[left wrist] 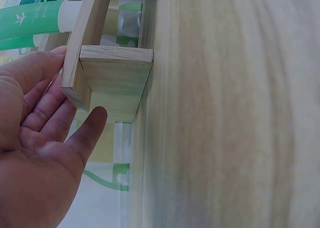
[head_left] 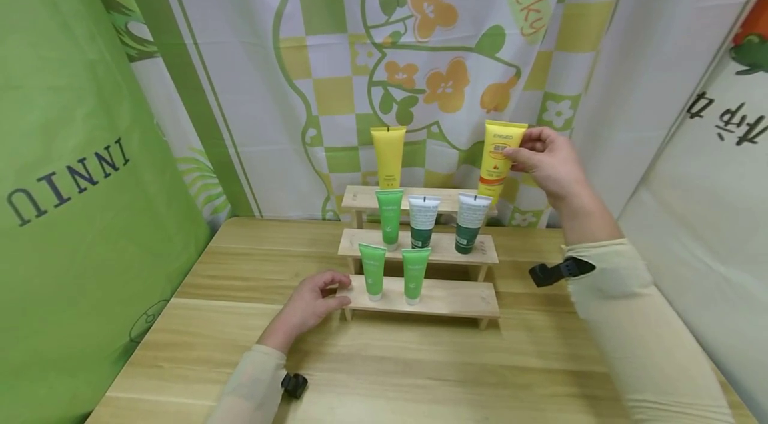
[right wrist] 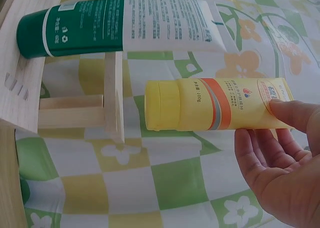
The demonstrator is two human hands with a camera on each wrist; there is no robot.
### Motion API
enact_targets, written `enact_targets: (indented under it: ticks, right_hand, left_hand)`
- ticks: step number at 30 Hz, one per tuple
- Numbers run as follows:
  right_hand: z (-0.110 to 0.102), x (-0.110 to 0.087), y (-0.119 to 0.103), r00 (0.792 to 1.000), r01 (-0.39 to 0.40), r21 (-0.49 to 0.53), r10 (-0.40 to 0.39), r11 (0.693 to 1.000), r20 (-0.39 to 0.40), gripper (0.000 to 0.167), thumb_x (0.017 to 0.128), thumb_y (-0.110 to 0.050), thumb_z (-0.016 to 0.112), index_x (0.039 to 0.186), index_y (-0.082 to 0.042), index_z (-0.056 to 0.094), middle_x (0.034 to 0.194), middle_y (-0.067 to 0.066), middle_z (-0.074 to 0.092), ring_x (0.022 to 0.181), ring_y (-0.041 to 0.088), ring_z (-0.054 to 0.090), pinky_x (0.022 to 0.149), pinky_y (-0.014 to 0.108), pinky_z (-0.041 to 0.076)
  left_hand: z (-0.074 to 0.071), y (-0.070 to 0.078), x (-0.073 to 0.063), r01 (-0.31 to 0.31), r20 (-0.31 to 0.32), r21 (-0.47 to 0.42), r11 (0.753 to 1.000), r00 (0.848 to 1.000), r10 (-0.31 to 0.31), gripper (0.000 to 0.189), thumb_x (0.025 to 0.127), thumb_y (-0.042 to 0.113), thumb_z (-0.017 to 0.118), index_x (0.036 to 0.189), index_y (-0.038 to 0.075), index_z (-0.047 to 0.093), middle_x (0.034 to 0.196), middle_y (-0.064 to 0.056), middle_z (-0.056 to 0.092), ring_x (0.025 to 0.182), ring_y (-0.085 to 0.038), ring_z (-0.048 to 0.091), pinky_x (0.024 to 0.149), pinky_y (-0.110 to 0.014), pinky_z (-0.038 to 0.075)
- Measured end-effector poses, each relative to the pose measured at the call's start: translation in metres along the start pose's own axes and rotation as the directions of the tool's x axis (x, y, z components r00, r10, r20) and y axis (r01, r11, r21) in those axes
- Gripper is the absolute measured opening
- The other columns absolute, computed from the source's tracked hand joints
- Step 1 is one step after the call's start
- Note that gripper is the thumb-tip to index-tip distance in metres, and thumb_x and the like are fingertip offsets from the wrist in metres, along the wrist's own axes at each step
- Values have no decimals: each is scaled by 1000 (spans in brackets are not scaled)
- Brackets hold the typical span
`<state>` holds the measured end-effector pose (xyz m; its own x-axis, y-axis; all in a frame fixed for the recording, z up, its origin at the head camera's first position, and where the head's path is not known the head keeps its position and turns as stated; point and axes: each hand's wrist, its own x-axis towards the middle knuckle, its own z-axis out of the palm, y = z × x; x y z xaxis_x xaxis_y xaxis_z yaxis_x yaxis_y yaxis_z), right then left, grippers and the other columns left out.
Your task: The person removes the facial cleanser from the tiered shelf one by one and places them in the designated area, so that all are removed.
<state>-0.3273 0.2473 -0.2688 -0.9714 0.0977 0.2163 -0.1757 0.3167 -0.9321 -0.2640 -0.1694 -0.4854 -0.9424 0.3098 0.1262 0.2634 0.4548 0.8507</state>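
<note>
My right hand [head_left: 549, 161] pinches the upper part of a yellow squeeze tube [right wrist: 215, 106] between thumb and fingers. The tube is upright, cap down, and in the right wrist view its cap is apart from the top tier's right end. My left hand [head_left: 312, 301] holds the left end of the bottom tier of a wooden three-step display stand [head_left: 456, 297], thumb at its front edge [left wrist: 70, 81] and some fingertips hidden behind. Another yellow tube [head_left: 389, 157] stands at the top tier's left.
The middle tier bears a green tube [head_left: 391, 217] and two white-and-dark-green tubes [head_left: 423, 219] [right wrist: 120, 26]. Two green tubes [head_left: 373, 271] [head_left: 415, 275] stand on the bottom tier. A patterned curtain [head_left: 336, 104] hangs behind the wooden table [head_left: 420, 371].
</note>
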Motion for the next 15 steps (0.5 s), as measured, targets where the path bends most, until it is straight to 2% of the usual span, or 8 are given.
enact_targets:
  ticks: [15]
  right_hand:
    - [-18,0,11,999,-19,16,19,1000,-41,37,90,-21,73,118,-9,50,108,2,57,92,11,62,79,24,57]
  left_hand:
    - [0,-2,1,-18,3,0,1000,1000,18,24,86,16,76,108,14,68,118,-3,67,115,-28,60,101,-44,47]
